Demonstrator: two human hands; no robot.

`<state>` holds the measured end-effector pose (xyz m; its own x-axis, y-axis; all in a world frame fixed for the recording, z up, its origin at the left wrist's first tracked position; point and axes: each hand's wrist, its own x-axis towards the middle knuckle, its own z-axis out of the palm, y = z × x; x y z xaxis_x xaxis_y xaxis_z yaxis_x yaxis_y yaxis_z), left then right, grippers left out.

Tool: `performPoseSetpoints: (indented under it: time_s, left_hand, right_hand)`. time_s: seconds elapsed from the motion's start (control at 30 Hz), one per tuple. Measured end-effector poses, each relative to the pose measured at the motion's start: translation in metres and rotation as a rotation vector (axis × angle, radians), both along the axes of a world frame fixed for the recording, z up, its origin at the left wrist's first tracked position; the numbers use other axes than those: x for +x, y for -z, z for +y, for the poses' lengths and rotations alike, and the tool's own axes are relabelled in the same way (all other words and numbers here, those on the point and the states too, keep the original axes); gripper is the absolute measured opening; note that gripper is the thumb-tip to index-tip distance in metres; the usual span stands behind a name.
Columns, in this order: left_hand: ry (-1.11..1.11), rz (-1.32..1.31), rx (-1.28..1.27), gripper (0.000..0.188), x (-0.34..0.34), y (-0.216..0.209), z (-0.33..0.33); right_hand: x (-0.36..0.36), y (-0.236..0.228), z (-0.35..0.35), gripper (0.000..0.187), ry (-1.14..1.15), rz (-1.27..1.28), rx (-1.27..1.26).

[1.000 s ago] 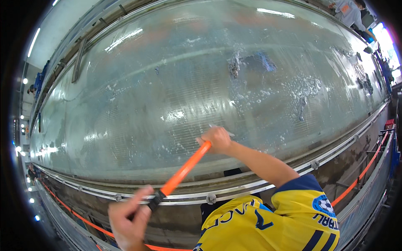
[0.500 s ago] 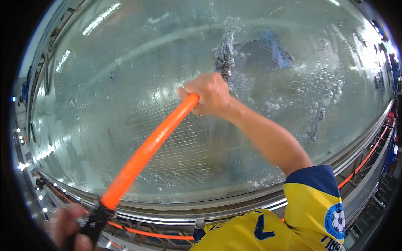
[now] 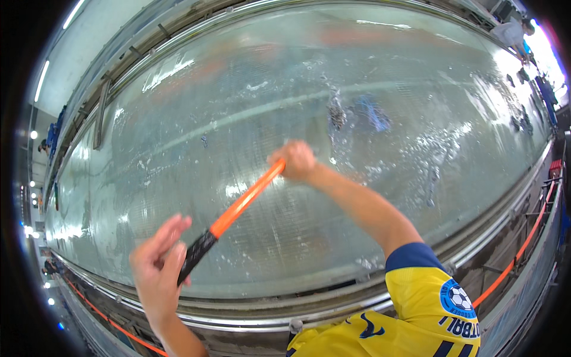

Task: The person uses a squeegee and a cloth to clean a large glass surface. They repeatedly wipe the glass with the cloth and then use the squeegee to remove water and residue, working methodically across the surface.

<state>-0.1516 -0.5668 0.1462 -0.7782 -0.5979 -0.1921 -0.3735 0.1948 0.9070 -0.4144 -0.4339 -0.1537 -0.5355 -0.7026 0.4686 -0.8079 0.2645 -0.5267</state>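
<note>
An orange pole (image 3: 250,199) with a black grip (image 3: 199,256) slants up from lower left to the middle of the view. My right hand (image 3: 297,159) is closed round its orange upper part. At the black end my left hand (image 3: 157,262) holds loosely, with its upper fingers stretched out and the thumb alongside the grip. What the pole carries beyond my right hand cannot be made out. Below and ahead spreads a large greenish, wet, glassy surface (image 3: 238,143). On it show a dark rough clump (image 3: 337,116) and a blue patch (image 3: 373,113), both ahead of my right hand.
A metal rail (image 3: 238,321) runs along the near edge, close to my body. An orange line or hose (image 3: 517,256) follows the walkway at right. White froth (image 3: 440,152) lies on the surface at right. Another person (image 3: 511,33) is at the far right.
The view has shifted, showing more of the far edge. My left hand and the black grip have come up and inward from the lower left corner, and the left fingers have loosened. My right hand still grips the pole.
</note>
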Motion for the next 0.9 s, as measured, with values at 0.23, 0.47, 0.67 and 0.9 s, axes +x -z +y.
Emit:
performPoseSetpoints:
  time_s: [0.23, 0.47, 0.67, 0.9]
  left_hand:
    - [0.265, -0.124, -0.186, 0.036, 0.073, -0.046, 0.077]
    - [0.406, -0.080, -0.345, 0.044, -0.025, -0.036, 0.026]
    - [0.272, 0.074, -0.420, 0.041, -0.123, -0.027, -0.004]
    - [0.120, 0.167, -0.140, 0.036, -0.145, 0.054, 0.039]
  right_hand:
    - [0.109, -0.021, 0.114, 0.033, -0.065, -0.110, -0.018]
    - [0.007, -0.024, 0.083, 0.038, 0.039, -0.050, -0.129]
    - [-0.088, -0.010, 0.029, 0.026, 0.043, -0.078, -0.237]
    - [-0.210, 0.006, 0.028, 0.011, -0.090, 0.281, 0.563]
